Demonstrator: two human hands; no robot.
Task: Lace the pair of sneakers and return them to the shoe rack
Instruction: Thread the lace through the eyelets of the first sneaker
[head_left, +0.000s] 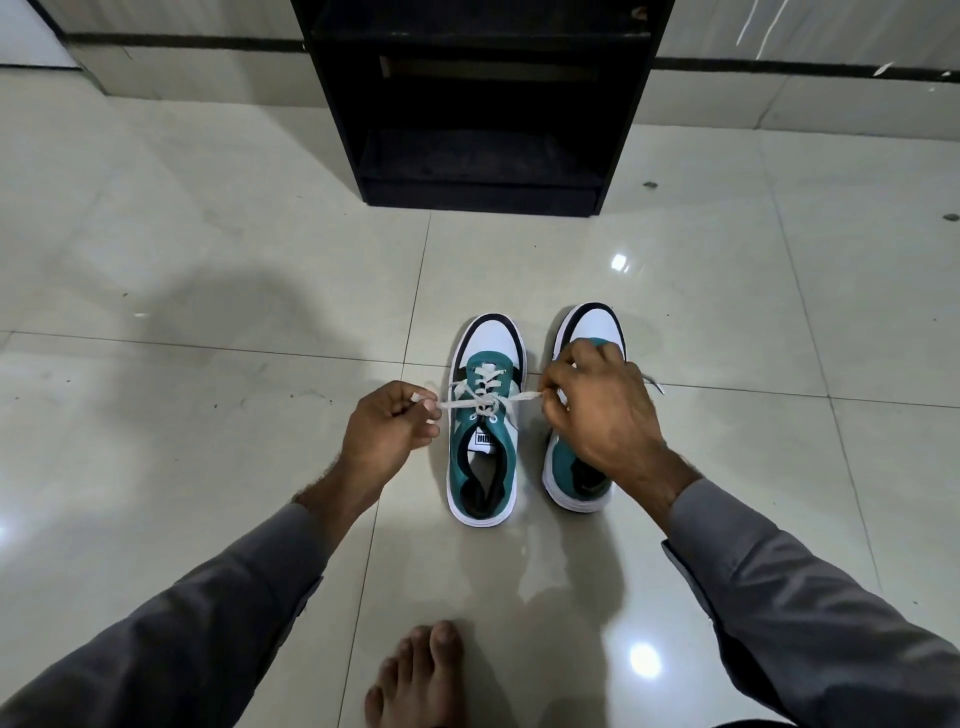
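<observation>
- The floor (208, 260) is glossy, pale cream tile with thin grout lines, bright lamp reflections and a few dark specks.
- Against the far wall, which carries a dark stripe along its base, stands a black open-fronted wooden shoe rack (483, 104); its shelves are in deep shadow.
- Two teal, white and black sneakers with white soles stand side by side on the floor in front of the rack, toes pointing toward it and well short of it.
- The left sneaker (485, 415) has a white flat lace (485, 397) crossed through its eyelets, with a knot or crossing at the top of the tongue and both ends drawn out sideways.
- The left hand (387, 434) is curled closed, pinching the left end of that lace between thumb and forefinger, just beside the sneaker and above the floor.
- The right hand (597, 410) is likewise curled, its fingertips gripping the lace's right end; this hand hangs over the right sneaker (584, 405) and hides most of its middle.
- A loose white lace tip (655, 386) pokes out beyond the right hand; which shoe it belongs to cannot be told.
- Both forearms wear grey long sleeves (779, 587).
- A bare foot (415, 675) rests on the tile at the near edge.
</observation>
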